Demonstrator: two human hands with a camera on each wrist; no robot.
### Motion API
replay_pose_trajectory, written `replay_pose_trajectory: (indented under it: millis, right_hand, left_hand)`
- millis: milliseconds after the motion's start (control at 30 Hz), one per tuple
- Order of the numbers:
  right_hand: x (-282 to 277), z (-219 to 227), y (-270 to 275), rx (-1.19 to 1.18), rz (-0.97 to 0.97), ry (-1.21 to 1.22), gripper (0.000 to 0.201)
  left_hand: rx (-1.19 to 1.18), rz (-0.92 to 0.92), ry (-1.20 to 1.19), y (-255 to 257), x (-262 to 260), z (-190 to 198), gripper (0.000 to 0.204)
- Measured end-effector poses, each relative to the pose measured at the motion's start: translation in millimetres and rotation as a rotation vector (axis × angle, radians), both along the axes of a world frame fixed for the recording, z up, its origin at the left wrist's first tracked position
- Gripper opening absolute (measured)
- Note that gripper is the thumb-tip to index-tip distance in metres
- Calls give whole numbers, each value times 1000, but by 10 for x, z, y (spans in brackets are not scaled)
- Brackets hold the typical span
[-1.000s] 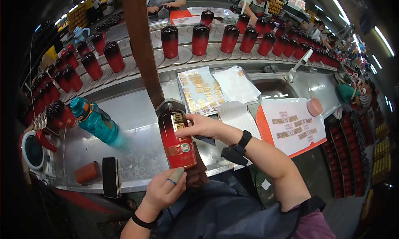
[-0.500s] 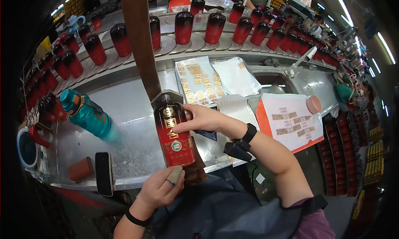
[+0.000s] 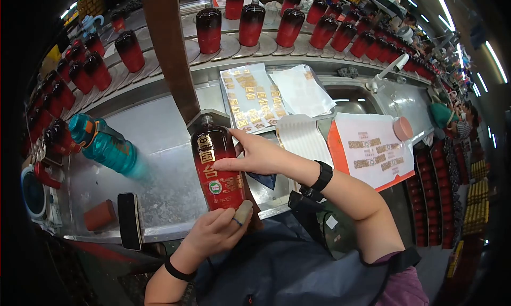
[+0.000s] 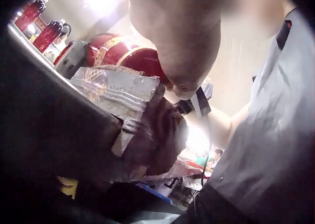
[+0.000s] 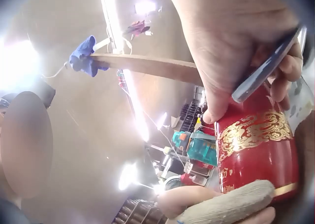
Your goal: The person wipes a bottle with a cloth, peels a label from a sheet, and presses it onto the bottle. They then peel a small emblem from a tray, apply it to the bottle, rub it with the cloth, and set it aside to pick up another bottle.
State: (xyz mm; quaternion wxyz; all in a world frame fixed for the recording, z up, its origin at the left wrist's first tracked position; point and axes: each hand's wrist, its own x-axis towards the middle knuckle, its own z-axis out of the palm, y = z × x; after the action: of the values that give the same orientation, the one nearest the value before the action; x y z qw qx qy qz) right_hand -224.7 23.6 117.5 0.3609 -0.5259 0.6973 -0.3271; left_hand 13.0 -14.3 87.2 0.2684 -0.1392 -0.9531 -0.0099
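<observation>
A red bottle (image 3: 215, 167), dark toward its neck, lies tilted toward me with gold characters and a green-white round emblem on its front. My right hand (image 3: 261, 154) grips its upper side, thumb lying across the front. A flat blue-grey blade-like piece (image 5: 268, 66) is tucked under that hand's fingers. At the bottle's base, my left hand (image 3: 215, 234) holds the lower edge with curled fingers; a grey-beige cover (image 5: 231, 204) sheathes one digit. A gold ornamental band (image 5: 258, 134) wraps the bottle's lower side. Brown cloth (image 4: 162, 130) hangs below the bottle on its rest.
A teal water bottle (image 3: 109, 151), a phone (image 3: 129, 221) and a brown block (image 3: 99, 215) lie at left. Gold decal sheets (image 3: 253, 98) sit in a tray behind; a printed sheet (image 3: 372, 146) is at right. A wooden post (image 3: 170, 56) rises before the row of bottles (image 3: 250, 26).
The bottle has turned in my hands, its characters shifting left and the ornamental band coming into sight. My left covered digit has moved right along the base. The bottles on the line have shifted.
</observation>
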Motion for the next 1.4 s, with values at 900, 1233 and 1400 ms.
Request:
replay_pose_trajectory:
  millis: [900, 1233, 1400]
  right_hand:
    - [-36, -138, 14, 24, 48, -443, 109]
    - [38, -280, -130, 5, 16, -476, 113]
    - [-488, -173, -105, 179, -55, -38, 67]
  left_hand:
    - [52, 54, 97, -84, 200, -147, 32]
    - [-14, 119, 19, -217, 93, -160, 30]
    - [-71, 158, 39, -275, 0, -249, 18]
